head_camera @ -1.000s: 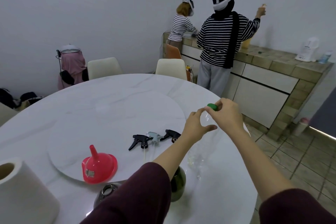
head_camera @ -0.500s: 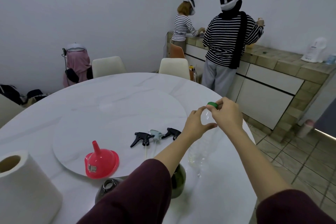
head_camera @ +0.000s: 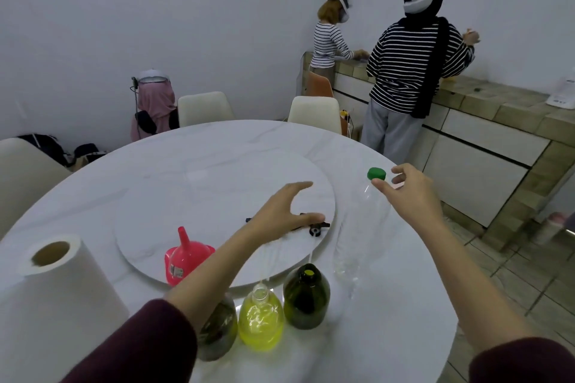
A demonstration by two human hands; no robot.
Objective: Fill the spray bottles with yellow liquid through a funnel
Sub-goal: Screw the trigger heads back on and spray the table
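Note:
A tall clear plastic bottle (head_camera: 362,227) with a green cap (head_camera: 376,173) stands at the table's right edge. My right hand (head_camera: 410,196) hovers just beside the cap, fingers loose, thumb tip near the bottle's shoulder. My left hand (head_camera: 284,208) is spread open over the black spray heads (head_camera: 315,226) on the round turntable (head_camera: 217,196), hiding most of them. A red funnel (head_camera: 186,258) lies mouth-down on the turntable. Near me stand a bottle of yellow liquid (head_camera: 261,325), a dark green bottle (head_camera: 306,298) and another dark bottle (head_camera: 217,329) partly behind my left arm.
A paper towel roll (head_camera: 59,289) stands at the near left of the white marble table (head_camera: 93,190). Two people in striped tops (head_camera: 410,65) work at the tiled counter (head_camera: 497,109) beyond the table. Chairs (head_camera: 205,109) ring the far side.
My left hand has let go of the clear bottle's neck and moved left over the spray heads. My right hand has come off the green cap. The view has tilted down, showing the near bottles.

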